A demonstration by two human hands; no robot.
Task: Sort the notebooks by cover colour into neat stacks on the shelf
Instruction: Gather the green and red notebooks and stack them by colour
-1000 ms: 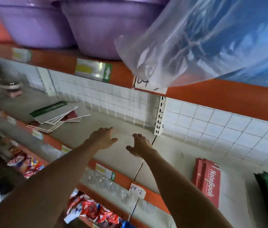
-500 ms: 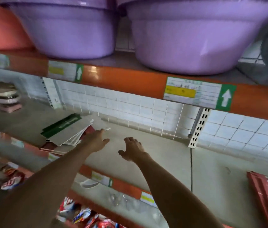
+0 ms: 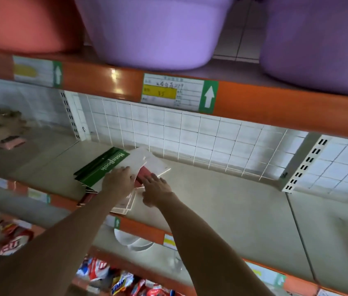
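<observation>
Both hands are being laid, fingers loosely extended, on the jumbled notebooks [image 3: 126,165]: left hand [image 3: 118,181] on a pale cover, right hand [image 3: 156,186] beside a red one; nothing is being gripped.

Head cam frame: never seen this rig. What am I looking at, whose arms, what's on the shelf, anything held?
No robot here: a person wears one wide-angle camera on the head, looking forward and down along both bare arms. The left hand and right hand lie on a messy pile of notebooks on the grey shelf. A green notebook lies at the pile's left, pale covers on top, and a red cover shows between the hands. Whether the fingers grip anything I cannot tell. Purple tubs stand on the shelf above.
</observation>
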